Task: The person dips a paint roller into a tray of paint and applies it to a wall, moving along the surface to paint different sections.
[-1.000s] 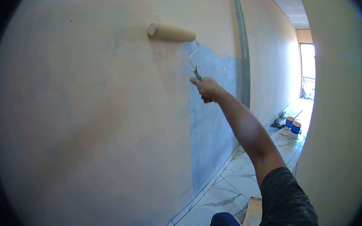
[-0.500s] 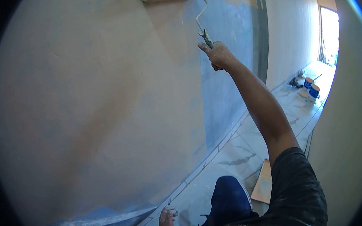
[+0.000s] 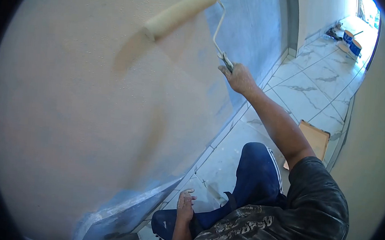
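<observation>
My right hand point(image 3: 241, 79) is wrapped round the handle of a paint roller point(image 3: 179, 16), its arm stretched out to the upper middle. The pale roller sleeve lies slantwise at the wall point(image 3: 113, 105), which is peach-coloured on the left and bluish grey toward the right. A bent wire frame joins sleeve and handle. Low in the view, my left hand point(image 3: 186, 204) hangs near my thigh, fingers loosely apart and nothing in them, with pale smears on the skin.
A paint tray point(image 3: 318, 140) with peach paint lies on the marbled tile floor point(image 3: 301, 89) beside my right arm. Two blue buckets point(image 3: 354, 48) stand farther down the corridor. Another wall point(image 3: 373, 146) rises on the right. A skirting edge runs along the painted wall.
The view has tilted down, showing more floor and the tray. The roller has turned from nearly level to slanted, its left end lower. My left hand appears higher in view, fingers more visible.
</observation>
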Demonstrator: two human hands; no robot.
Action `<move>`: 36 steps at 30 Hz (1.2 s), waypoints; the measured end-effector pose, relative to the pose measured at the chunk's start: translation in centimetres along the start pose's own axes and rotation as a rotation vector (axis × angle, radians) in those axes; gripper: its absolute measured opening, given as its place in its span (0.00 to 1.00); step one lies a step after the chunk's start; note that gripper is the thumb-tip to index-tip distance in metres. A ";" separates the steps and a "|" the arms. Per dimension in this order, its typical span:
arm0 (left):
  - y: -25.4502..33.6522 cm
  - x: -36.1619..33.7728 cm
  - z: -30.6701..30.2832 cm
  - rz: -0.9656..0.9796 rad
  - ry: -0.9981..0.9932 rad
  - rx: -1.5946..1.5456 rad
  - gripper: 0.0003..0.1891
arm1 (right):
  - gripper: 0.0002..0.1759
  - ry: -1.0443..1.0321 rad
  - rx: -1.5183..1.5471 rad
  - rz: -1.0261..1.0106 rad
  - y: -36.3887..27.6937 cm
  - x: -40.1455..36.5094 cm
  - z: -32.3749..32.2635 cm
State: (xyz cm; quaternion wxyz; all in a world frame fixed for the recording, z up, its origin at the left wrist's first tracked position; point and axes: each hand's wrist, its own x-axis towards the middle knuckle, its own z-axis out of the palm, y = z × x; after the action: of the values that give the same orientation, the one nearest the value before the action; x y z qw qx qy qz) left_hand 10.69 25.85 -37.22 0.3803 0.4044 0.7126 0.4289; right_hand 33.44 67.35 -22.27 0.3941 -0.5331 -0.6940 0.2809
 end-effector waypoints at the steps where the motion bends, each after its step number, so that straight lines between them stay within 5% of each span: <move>1: -0.1 0.0 -0.1 -0.007 0.003 0.011 0.26 | 0.30 -0.023 -0.021 0.030 1.2 -0.5 0.8; 3: -0.3 -0.3 -0.2 -0.059 0.020 -0.031 0.20 | 0.30 -0.051 -0.023 0.075 3.7 -2.1 2.5; 21: 2.6 -3.6 -2.7 -0.093 0.136 0.193 0.22 | 0.30 -0.296 -0.180 0.284 23.9 -13.6 12.1; 36: 3.0 -3.9 -3.5 -0.046 0.184 0.238 0.21 | 0.28 -0.453 -0.312 0.349 31.3 -20.5 11.7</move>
State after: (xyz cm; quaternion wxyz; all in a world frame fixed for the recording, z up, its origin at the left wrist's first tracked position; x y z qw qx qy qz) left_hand 9.79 22.21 -32.51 0.2724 0.3893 0.7993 0.3680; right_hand 42.24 56.59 -58.97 0.0891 -0.6219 -0.6970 0.3458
